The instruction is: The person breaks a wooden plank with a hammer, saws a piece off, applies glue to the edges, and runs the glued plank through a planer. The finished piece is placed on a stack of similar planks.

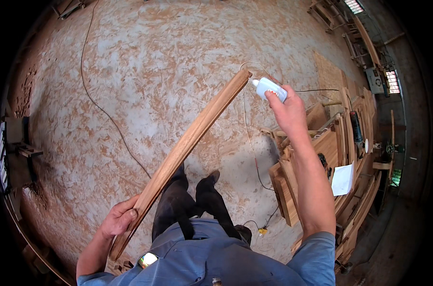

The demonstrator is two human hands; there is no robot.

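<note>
My left hand [120, 218] is closed around the lower part of a long, slightly curved wooden rail [187, 145]. The rail slants up and to the right across the front of my body, and its far end looks notched. In my right hand [289, 110] is a pale plastic squeeze bottle [270, 89], tipped sideways with its white nozzle towards the rail's far end. A small gap seems to lie between nozzle and wood. Whether any liquid comes out is too small to tell.
To my right stands a bench stacked with wooden boards [327, 145], with a white paper sheet [342, 180] on it. A dark cable [106, 114] runs along the dusty floor [145, 62] on the left. A yellow plug [262, 231] lies near my feet.
</note>
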